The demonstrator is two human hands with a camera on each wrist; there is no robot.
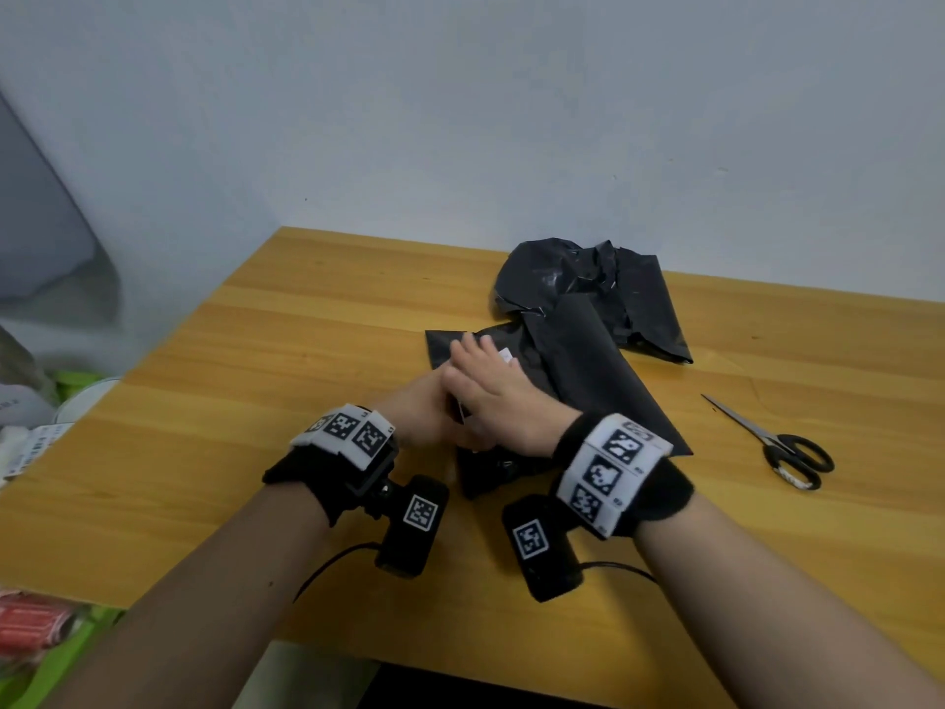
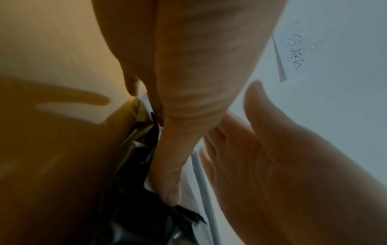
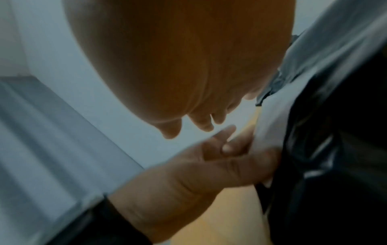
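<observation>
At the far left of the head view, a red packet (image 1: 30, 626) lies low at the frame's edge, off the wooden table (image 1: 307, 350). Moving toward the centre, the person's two hands meet, touching and partly overlapping.

The left hand (image 1: 417, 417) sits at the left edge of the black mailer bag (image 1: 588, 371). In the right wrist view its fingers curl round that edge, the thumb pressed against the pale inner side, so it grips the bag. The right hand (image 1: 491, 396) lies just right of it and partly over it. Its fingers are straight and spread flat on the bag's upper face, holding nothing. A small white label (image 1: 506, 356) shows on the bag just beyond these fingertips.

The bag lies flat on the table in the middle of the frame, running from the hands down toward the lower right. Its near end is tucked under the right wrist.

Behind it, in the upper right of the tabletop, a crumpled black bag (image 1: 588, 278) touches the flat one. Farthest right, a pair of black-handled scissors (image 1: 777, 442) lies closed on the wood, apart from both bags.
</observation>
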